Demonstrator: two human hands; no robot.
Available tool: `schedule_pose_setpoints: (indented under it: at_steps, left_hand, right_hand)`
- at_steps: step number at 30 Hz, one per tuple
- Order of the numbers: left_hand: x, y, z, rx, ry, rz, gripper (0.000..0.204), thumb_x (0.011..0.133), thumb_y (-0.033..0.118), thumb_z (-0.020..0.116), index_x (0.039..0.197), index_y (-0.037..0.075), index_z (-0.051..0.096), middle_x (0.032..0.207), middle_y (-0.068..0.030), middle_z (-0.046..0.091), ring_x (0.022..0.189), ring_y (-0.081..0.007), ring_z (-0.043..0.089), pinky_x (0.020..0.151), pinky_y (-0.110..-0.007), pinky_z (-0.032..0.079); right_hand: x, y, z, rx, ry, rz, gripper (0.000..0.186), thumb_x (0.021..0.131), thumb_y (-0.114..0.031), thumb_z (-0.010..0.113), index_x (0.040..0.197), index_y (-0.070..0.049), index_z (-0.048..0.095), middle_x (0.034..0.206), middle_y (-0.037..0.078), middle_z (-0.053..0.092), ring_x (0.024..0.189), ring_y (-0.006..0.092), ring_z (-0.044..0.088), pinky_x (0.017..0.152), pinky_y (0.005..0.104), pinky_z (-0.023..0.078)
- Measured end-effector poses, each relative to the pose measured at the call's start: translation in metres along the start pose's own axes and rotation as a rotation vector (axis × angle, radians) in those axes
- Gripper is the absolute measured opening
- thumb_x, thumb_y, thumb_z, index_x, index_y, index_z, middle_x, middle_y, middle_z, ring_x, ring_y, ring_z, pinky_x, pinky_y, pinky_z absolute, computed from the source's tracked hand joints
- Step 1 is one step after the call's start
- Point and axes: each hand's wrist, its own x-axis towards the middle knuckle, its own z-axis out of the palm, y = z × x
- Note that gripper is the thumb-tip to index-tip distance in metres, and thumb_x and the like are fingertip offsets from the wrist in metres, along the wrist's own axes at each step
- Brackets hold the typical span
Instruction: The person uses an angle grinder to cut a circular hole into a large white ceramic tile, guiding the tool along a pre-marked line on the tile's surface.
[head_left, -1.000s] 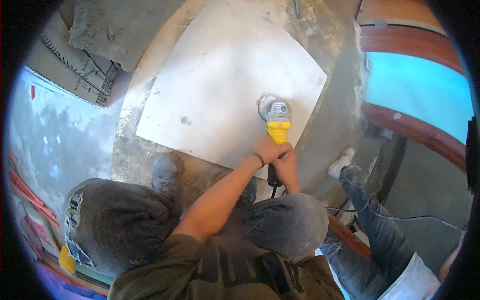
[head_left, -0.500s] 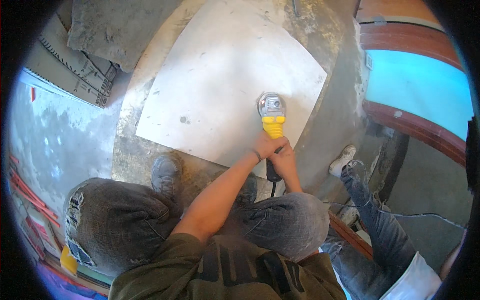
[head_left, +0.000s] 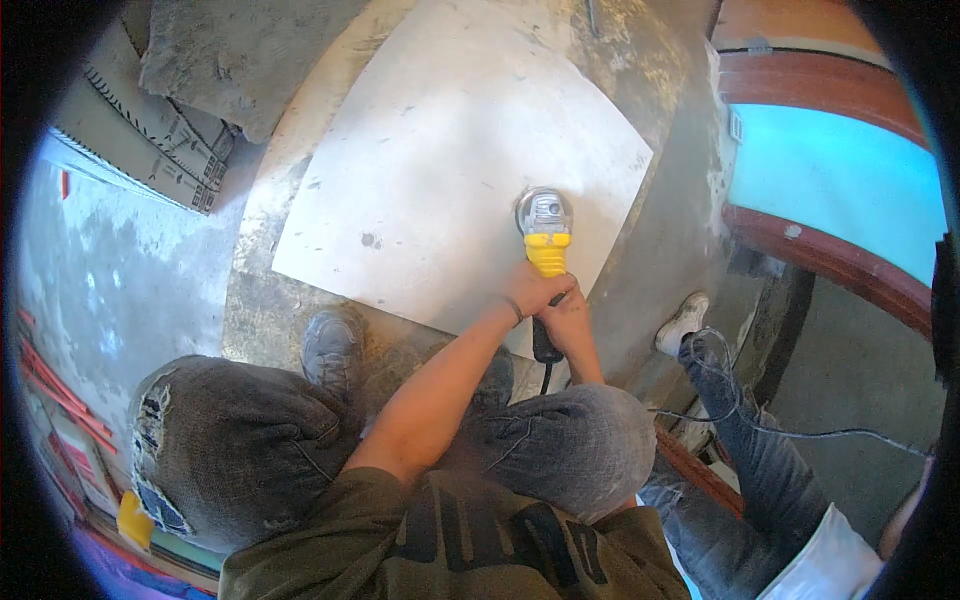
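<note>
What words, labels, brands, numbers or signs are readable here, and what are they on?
None that I can quote reliably.
Boxes at upper left: dark printed marks, too small and blurred to read.
Olive-brown shirt: large dark print, too creased and partly hidden to read surely.
Yellow-and-grey power tool: no lettering readable.

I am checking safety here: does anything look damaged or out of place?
Yes. The cord seems to cross a co-worker's leg, so it might snag. The white sheet has a dark smudge left of the grinder, unlike its mostly pale surface.
</note>
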Motion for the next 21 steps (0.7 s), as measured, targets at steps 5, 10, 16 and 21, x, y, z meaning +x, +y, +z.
schedule_pose_setpoints:
  at_steps: [5,10,16,21]
  left_hand:
    - [0.001,0.0,0.004,-0.039,-0.001,-0.016,0.052,0.083,0.051,0.069,0.097,0.002,0.07,0.093,-0.0185,0.073,0.085,-0.0322,0.07,0.078,-0.042,0.054]
    - [0.002,-0.007,0.0,-0.079,0.056,-0.037,0.057,0.076,0.052,0.077,0.097,0.0,0.075,0.09,-0.0179,0.075,0.082,-0.03,0.074,0.073,-0.041,0.057]
    - [-0.005,0.007,-0.002,-0.097,0.004,-0.05,0.055,0.082,0.052,0.07,0.101,0.001,0.071,0.096,-0.0194,0.073,0.088,-0.0326,0.071,0.081,-0.041,0.055]
    - [0.0,-0.002,-0.002,-0.106,0.048,-0.025,0.055,0.077,0.052,0.078,0.096,0.001,0.075,0.087,-0.0161,0.075,0.078,-0.0281,0.074,0.071,-0.04,0.057]
  right_hand:
    - [-0.001,0.003,-0.004,-0.071,0.014,0.015,0.073,0.074,-0.038,0.085,0.129,-0.002,0.052,0.113,0.023,0.07,0.105,0.0337,0.069,0.089,0.0411,0.054]
    - [-0.003,-0.007,0.001,-0.043,-0.021,0.004,0.077,0.074,-0.041,0.085,0.132,-0.003,0.051,0.115,0.024,0.07,0.107,0.0361,0.069,0.09,0.0424,0.054]
    - [-0.002,-0.005,-0.006,-0.09,-0.001,0.006,0.08,0.072,-0.043,0.086,0.133,-0.003,0.051,0.115,0.025,0.07,0.108,0.0374,0.069,0.09,0.043,0.054]
    - [-0.002,-0.009,-0.003,-0.097,-0.019,0.005,0.082,0.072,-0.043,0.085,0.134,-0.003,0.05,0.114,0.024,0.07,0.107,0.0372,0.069,0.089,0.0428,0.054]
